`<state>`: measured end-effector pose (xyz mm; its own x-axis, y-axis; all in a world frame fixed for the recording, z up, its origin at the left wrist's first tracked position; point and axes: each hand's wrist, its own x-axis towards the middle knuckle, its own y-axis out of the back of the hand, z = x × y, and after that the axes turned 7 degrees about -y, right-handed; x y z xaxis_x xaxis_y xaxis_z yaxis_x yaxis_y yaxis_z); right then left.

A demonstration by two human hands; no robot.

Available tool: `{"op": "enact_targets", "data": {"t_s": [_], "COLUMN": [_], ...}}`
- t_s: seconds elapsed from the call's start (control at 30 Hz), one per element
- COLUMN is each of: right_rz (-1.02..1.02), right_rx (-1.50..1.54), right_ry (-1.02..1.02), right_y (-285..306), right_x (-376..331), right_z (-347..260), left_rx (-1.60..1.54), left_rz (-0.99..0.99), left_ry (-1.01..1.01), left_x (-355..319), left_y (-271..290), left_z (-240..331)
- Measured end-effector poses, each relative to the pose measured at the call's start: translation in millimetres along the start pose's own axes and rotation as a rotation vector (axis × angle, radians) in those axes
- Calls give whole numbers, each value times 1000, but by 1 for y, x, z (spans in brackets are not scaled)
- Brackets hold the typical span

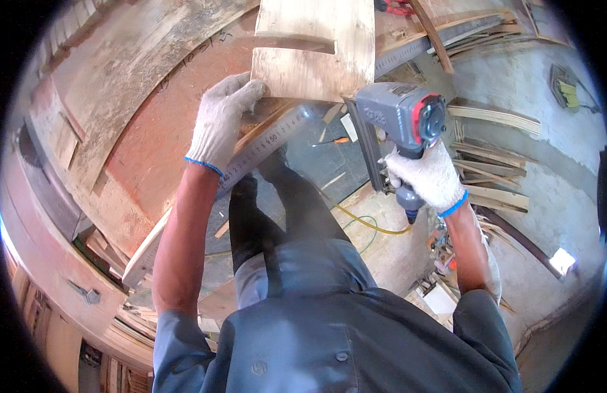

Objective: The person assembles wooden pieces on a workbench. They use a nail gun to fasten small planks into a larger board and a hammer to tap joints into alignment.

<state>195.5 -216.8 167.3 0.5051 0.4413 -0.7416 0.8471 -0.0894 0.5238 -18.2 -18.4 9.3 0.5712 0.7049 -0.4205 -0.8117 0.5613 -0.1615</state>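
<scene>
A pale wooden board (310, 77) with a long slot cut across it stands out over the near edge of the workbench (179, 92). My left hand (219, 118), in a white knit glove with a blue cuff, is closed on the board's near left corner, thumb along its edge. Wrapped round the handle of a grey air nail gun (396, 114) is my right hand (424, 178), gloved the same way. The gun's nose touches or nearly touches the board's near right corner; its exact contact is hard to make out. A yellow air hose (375, 228) trails below the gun's handle.
A measuring rule (264, 147) runs along the bench's near edge. On the floor lie a screwdriver (341, 139) with an orange handle and, to the right, stacked wood strips (493, 118). A saw blade (29, 147) shows at the far left.
</scene>
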Motion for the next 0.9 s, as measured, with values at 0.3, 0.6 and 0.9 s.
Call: {"op": "enact_targets", "data": {"t_s": [0.3,0.6,0.9], "right_rz": [-76,-177,-65], "right_rx": [166,-20,-190], "right_ry": [4,5,130], "right_y": [41,45,29], "right_x": [-5,19,18], "right_z": [17,39,24], "left_rx": [311,600,542], "left_rz": [-46,-49,-46], "left_ry": [38,-49,-50], "left_x": [-19,-14,-12], "left_y": [-43,-60,-62], "left_z": [22,16,6]}}
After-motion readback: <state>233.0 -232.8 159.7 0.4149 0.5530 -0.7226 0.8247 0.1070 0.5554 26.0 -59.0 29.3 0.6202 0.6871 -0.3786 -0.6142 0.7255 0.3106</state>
